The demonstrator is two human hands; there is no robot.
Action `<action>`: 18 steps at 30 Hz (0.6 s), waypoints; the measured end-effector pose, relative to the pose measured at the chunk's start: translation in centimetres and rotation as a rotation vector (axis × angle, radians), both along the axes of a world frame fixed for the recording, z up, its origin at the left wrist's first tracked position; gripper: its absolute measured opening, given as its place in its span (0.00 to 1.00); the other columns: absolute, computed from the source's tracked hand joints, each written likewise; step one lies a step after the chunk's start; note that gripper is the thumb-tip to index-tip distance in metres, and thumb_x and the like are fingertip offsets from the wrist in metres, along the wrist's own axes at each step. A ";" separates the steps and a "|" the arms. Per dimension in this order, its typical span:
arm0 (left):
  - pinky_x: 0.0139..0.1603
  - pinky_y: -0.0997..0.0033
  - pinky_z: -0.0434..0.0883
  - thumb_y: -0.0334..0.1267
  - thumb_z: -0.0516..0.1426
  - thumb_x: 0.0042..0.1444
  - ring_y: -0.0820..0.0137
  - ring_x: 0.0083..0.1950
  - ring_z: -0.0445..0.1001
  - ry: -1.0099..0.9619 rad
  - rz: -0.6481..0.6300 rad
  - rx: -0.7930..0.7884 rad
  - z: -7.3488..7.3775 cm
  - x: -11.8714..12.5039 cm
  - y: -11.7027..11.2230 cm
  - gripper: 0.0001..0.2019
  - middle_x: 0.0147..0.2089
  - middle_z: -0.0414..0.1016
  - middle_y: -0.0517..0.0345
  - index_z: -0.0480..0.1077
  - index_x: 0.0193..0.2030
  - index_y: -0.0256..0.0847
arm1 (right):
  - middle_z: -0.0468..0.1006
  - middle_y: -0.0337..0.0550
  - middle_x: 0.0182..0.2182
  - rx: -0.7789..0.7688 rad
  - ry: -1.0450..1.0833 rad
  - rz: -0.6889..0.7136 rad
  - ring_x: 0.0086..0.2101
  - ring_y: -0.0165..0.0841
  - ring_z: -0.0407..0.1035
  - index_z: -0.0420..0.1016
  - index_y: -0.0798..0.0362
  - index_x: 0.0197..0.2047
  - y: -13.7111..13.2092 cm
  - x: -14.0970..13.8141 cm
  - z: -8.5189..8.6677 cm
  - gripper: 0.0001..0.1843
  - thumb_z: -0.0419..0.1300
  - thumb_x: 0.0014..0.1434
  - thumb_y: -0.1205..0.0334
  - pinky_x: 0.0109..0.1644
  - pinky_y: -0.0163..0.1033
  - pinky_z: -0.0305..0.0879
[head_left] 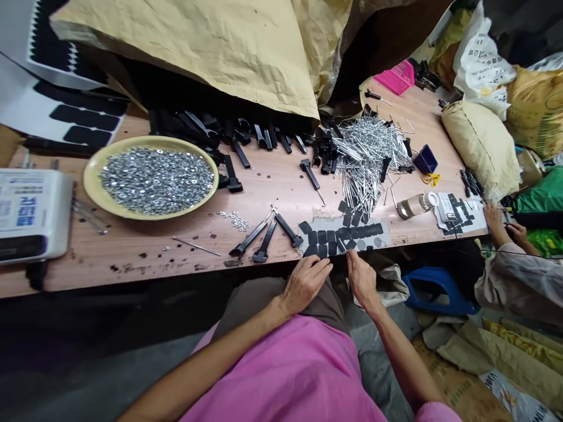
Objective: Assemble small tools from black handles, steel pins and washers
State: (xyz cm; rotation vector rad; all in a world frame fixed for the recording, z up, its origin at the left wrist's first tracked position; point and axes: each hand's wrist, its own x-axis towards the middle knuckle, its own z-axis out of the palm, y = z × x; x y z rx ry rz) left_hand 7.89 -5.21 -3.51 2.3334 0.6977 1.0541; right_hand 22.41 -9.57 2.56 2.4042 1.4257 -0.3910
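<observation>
Your left hand and right hand sit at the lower-centre sheet of black pads; can't tell whether either pinches anything. Likely risk: tugging drags it off the table.

On the white sack at the upper right, dark characters were printed, of which maybe only "公司" could be read. The label at the lower right seemed to carry "V30". The blue print on the white box was too blurred.
</observation>
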 end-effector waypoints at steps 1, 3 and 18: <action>0.45 0.64 0.71 0.29 0.50 0.61 0.64 0.43 0.72 -0.010 0.025 0.007 0.0 -0.1 0.0 0.14 0.42 0.80 0.50 0.75 0.47 0.39 | 0.78 0.42 0.33 -0.029 0.007 0.038 0.28 0.30 0.72 0.69 0.48 0.48 -0.1 -0.4 -0.1 0.14 0.43 0.69 0.61 0.25 0.35 0.44; 0.46 0.64 0.70 0.28 0.51 0.60 0.65 0.42 0.72 -0.048 0.091 0.018 0.1 -0.6 0.1 0.13 0.41 0.80 0.50 0.74 0.47 0.40 | 0.78 0.42 0.34 -0.073 0.034 0.134 0.27 0.30 0.72 0.69 0.46 0.49 -0.3 -1.2 -0.2 0.14 0.44 0.69 0.61 0.25 0.34 0.44; 0.39 0.70 0.69 0.27 0.56 0.58 0.70 0.35 0.74 -0.169 0.410 0.116 2.6 -2.8 2.8 0.08 0.32 0.79 0.57 0.74 0.41 0.40 | 0.77 0.43 0.36 -0.182 -0.021 0.104 0.27 0.28 0.71 0.67 0.46 0.51 0.4 -3.4 0.9 0.16 0.41 0.69 0.62 0.25 0.33 0.46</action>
